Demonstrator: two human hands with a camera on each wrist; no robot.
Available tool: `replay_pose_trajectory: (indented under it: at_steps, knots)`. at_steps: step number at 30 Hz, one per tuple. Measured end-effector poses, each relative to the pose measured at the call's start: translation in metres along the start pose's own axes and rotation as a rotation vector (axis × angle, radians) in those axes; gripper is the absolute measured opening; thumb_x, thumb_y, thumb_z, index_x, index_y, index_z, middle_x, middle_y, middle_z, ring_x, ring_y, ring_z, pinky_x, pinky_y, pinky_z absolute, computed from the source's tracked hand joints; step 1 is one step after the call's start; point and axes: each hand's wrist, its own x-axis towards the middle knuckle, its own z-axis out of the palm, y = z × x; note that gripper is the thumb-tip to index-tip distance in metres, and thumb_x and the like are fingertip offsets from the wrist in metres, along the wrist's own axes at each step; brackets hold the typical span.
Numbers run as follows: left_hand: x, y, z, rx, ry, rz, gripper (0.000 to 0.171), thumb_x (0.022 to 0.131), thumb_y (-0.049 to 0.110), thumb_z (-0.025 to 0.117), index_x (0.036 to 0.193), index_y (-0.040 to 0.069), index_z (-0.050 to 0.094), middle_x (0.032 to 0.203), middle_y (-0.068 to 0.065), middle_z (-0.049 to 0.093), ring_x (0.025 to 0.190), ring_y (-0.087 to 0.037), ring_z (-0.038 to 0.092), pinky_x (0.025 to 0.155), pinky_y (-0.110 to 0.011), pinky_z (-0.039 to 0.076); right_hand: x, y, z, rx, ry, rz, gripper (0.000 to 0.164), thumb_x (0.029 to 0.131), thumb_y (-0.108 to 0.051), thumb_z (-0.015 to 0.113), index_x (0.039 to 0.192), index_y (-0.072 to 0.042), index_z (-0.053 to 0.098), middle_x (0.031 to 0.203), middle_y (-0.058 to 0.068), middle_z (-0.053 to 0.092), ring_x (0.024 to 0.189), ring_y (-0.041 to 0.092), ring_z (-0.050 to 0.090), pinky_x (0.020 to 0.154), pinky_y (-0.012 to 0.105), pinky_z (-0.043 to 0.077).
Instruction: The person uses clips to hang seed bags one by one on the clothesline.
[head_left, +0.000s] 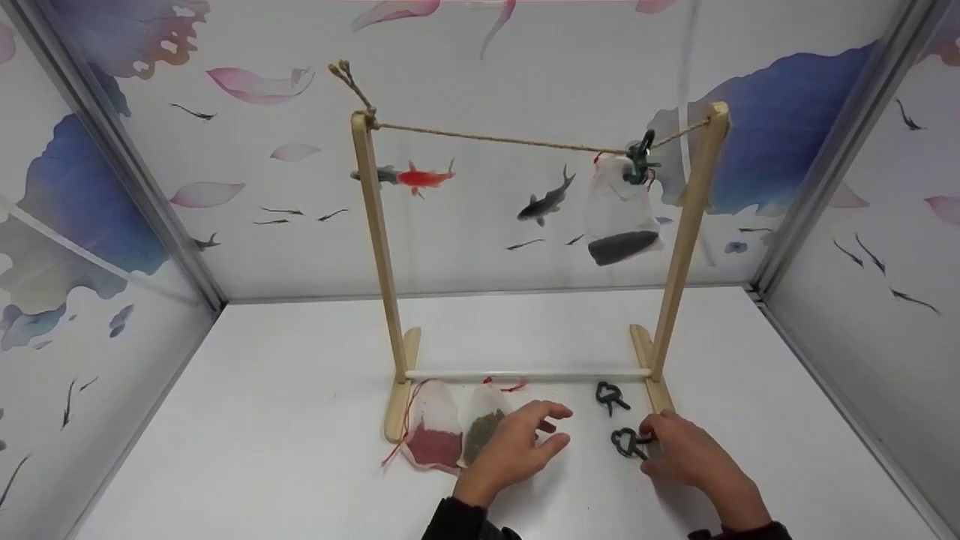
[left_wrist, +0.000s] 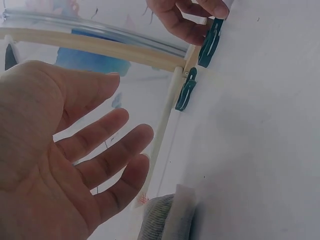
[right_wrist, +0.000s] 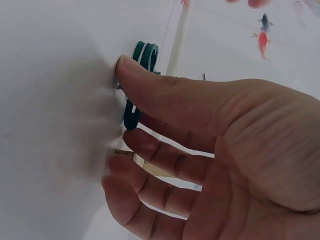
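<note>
On the white table, my right hand (head_left: 688,451) has thumb and index finger at the handles of a dark green clip (head_left: 624,442), pinching it. The right wrist view shows this clip (right_wrist: 132,116) between thumb and fingers, close to the tabletop. A second green clip (head_left: 611,396) lies just behind it. My left hand (head_left: 514,446) hovers with loosely spread fingers and holds nothing. Beside and partly behind that hand lies a mesh drawstring bag of green contents (head_left: 484,433). To its left is a similar bag of dark red contents (head_left: 435,444).
A wooden frame (head_left: 379,255) stands behind the hands, with a twine line (head_left: 495,138) strung between its posts. Near the right post a bag with black contents (head_left: 622,246) hangs from the twine by a green clip (head_left: 639,161). A white rod (head_left: 525,374) joins the feet. Printed walls surround the table.
</note>
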Motion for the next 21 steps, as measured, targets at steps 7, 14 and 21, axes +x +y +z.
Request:
replay_pose_trajectory:
  at_steps: [7, 14, 21]
  knots:
    - [-0.002, -0.001, 0.002, 0.019, -0.057, -0.023, 0.031, 0.102, 0.019, 0.063, 0.131, 0.008, 0.062, 0.127, -0.009, 0.064, 0.107, -0.022, 0.067, 0.092, -0.033, 0.052, 0.001, -0.001, 0.001, -0.009, -0.011, 0.024, 0.033, 0.075, -0.011, 0.089, 0.101, -0.006, 0.071, 0.096, 0.003, 0.062, 0.089, 0.02, 0.062, 0.078, 0.045, 0.053]
    - [-0.002, 0.0, 0.003, -0.01, -0.11, -0.099, 0.038, 0.101, 0.025, 0.064, 0.135, 0.007, 0.059, 0.129, -0.01, 0.063, 0.109, -0.022, 0.066, 0.092, -0.029, 0.05, 0.003, -0.002, -0.004, 0.026, -0.065, 0.059, 0.031, 0.075, -0.015, 0.088, 0.099, -0.006, 0.072, 0.093, 0.002, 0.065, 0.088, 0.019, 0.063, 0.077, 0.045, 0.053]
    - [-0.002, 0.004, 0.001, -0.008, -0.119, -0.055, 0.041, 0.1, 0.027, 0.066, 0.134, 0.005, 0.059, 0.127, -0.012, 0.064, 0.107, -0.021, 0.066, 0.091, -0.029, 0.051, -0.002, -0.006, -0.012, 0.056, -0.058, 0.0, 0.029, 0.075, -0.014, 0.086, 0.099, -0.009, 0.071, 0.095, 0.0, 0.064, 0.085, 0.017, 0.06, 0.075, 0.042, 0.053]
